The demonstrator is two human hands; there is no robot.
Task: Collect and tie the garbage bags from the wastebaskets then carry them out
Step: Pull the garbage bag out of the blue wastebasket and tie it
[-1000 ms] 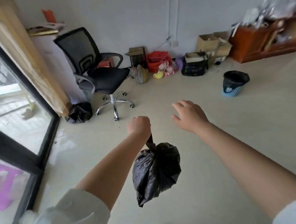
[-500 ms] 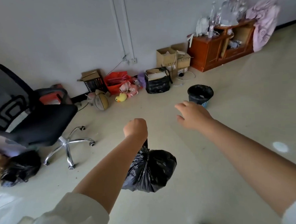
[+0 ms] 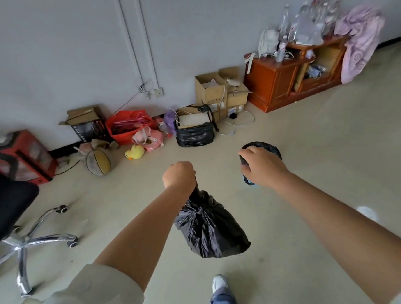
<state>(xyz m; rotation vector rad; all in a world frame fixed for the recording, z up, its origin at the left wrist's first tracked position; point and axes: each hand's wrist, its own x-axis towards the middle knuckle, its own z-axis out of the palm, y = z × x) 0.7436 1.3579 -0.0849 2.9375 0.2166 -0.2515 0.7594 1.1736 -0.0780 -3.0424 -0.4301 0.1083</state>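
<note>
- Left hand: fist closed round the twisted neck of a black garbage bag, which hangs directly below it, clear of the floor; the neck looks gathered and tied, so one bag appears collected.
- Right hand: held out ahead, fingers loosely spread and holding nothing, in front of the near rim of a wastebasket with a black liner; contact cannot be told.
- Wastebasket: standing on the floor beyond and beneath the right hand, liner still in place.
- Remaining, by judgement: lift and tie this liner, then carry the bags out.
- Beyond both hands, by the wall: another black bag.
</note>
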